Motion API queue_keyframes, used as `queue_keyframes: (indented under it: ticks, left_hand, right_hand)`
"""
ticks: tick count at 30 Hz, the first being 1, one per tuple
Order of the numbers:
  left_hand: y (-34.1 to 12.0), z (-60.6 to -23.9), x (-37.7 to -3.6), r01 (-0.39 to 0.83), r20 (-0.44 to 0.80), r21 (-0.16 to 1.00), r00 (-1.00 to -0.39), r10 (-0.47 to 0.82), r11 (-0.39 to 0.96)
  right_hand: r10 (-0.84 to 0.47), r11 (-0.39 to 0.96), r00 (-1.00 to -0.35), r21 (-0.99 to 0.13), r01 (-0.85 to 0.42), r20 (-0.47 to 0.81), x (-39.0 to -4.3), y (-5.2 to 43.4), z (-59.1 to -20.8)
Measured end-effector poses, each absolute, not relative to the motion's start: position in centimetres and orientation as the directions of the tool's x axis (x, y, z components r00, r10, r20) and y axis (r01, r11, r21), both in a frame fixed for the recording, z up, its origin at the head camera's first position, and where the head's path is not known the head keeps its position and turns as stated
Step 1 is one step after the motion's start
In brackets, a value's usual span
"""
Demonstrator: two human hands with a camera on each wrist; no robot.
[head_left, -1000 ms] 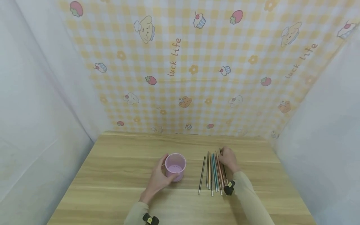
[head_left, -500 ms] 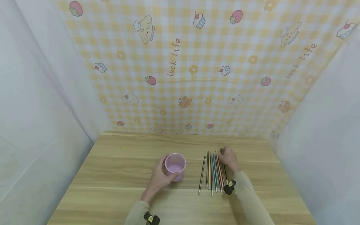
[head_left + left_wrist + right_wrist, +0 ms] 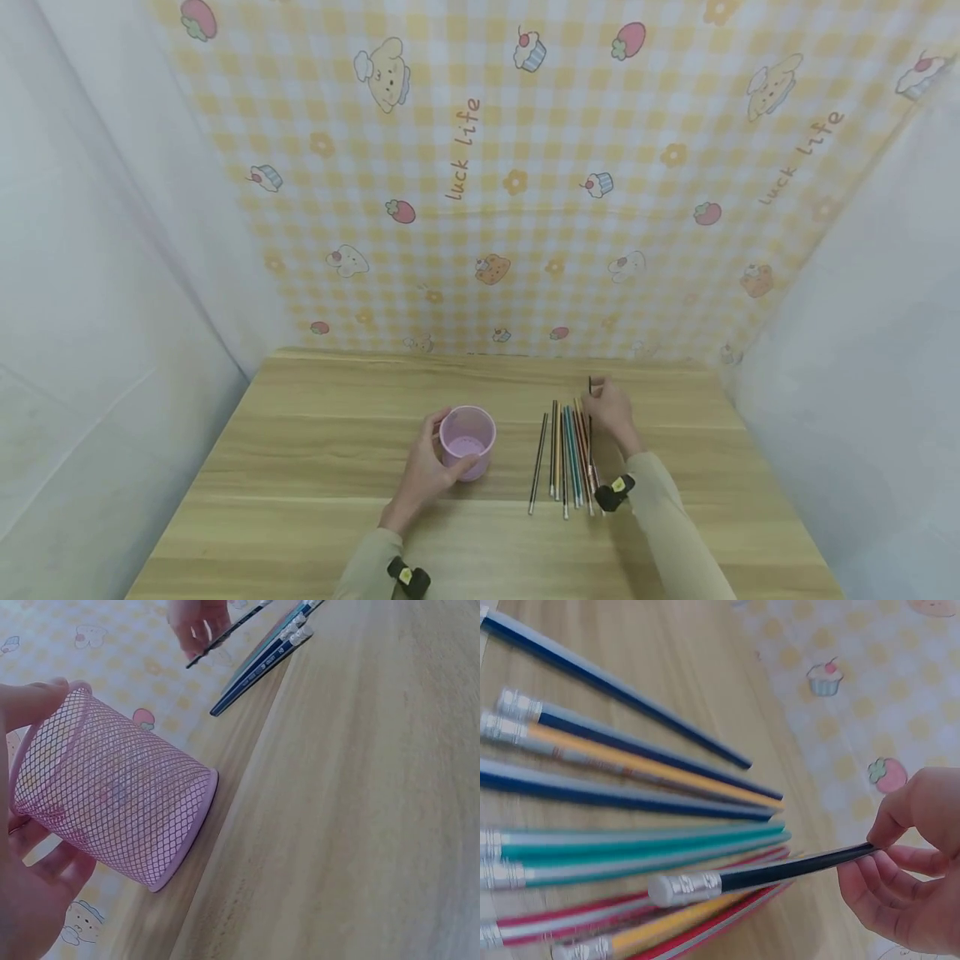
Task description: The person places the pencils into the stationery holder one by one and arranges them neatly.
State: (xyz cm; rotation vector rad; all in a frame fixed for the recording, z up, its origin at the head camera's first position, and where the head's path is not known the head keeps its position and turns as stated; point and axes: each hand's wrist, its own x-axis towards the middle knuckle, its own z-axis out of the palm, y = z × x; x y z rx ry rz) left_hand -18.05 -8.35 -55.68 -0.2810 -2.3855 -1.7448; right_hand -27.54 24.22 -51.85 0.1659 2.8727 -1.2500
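A pink mesh pencil cup (image 3: 120, 787) stands upright on the table, its mouth facing up in the head view. My left hand (image 3: 429, 471) grips it from the left, thumb across the near side and fingers behind. Over to the right, my right hand (image 3: 611, 410) pinches a dark pencil (image 3: 802, 871) near its far end between thumb and fingers. White eraser end toward me, that pencil is lifted above the others. Beneath and left of it lie several pencils (image 3: 568, 454) in black, yellow, teal and red, side by side with their erasers toward the near edge.
The wooden table (image 3: 300, 467) ends at the back against a yellow checked cloth (image 3: 517, 225) printed with cartoons. White sheets (image 3: 112, 292) hang along the left and right sides. One black pencil (image 3: 537, 462) lies slightly apart at the left of the row.
My right hand has raised the dark pencil off the table, moving slightly away from me. My left hand keeps its grip on the pencil cup, which stays in place.
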Motion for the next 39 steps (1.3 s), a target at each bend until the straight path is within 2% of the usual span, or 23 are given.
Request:
queue_keyframes:
  ticks: [8, 18, 33, 39]
  left_hand:
    - [-8.3, -55.6, -18.0, 0.246, 0.243, 0.932, -0.969, 0.045, 0.265]
    - [-8.4, -55.6, -17.8, 0.265, 0.259, 0.923, -0.964, 0.060, 0.278]
    - [-8.5, -55.5, -17.7, 0.264, 0.257, 0.937, -0.965, 0.062, 0.227]
    - [-8.4, -55.6, -17.5, 0.261, 0.250, 0.933, -0.965, 0.077, 0.248]
  right_hand:
    - [0.139, 0.613, -0.990, -0.782, 0.117, -0.040, -27.4, 23.4, -50.3]
    - [0.162, 0.427, -0.983, -0.893, 0.144, -0.082, -26.8, 21.6, -47.8]
    - [0.100, 0.344, -0.991, -0.938, -0.048, 0.088, -24.9, 18.2, -43.0]
    - [0.105, 0.268, -0.978, -0.952, -0.145, 0.179, -24.4, 16.7, -41.6]
